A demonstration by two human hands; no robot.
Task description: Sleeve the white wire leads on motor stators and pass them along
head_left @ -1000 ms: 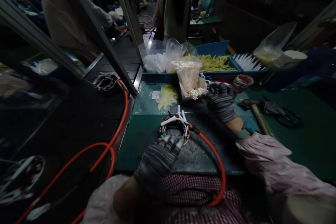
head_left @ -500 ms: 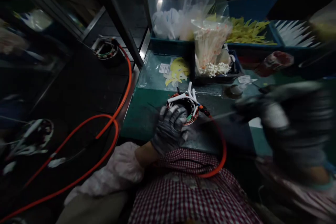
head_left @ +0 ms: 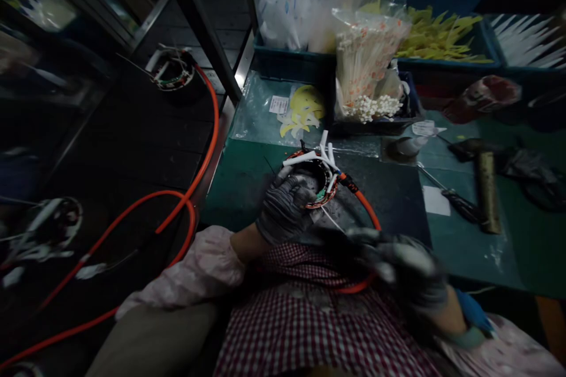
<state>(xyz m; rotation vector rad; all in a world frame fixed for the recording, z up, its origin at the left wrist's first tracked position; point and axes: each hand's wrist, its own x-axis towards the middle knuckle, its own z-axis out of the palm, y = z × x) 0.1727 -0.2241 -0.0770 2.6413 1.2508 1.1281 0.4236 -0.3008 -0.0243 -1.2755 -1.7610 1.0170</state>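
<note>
Left grip (head_left: 285, 209) on stator (head_left: 317, 179), green bench mat (head_left: 247, 182), dim workshop.

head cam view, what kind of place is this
Probably a factory assembly bench for motor parts: the gloved left hand grips a wound stator ring with an orange cable, by bins of yellow strips and a hammer.

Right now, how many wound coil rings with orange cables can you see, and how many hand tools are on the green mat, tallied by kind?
Coil rings with orange cables: 2, one under the left hand at, one on the dark bench
Hammers: 1
Screwdrivers: 1
Total: 4
A third ring at far left is too blurred to count.
</note>
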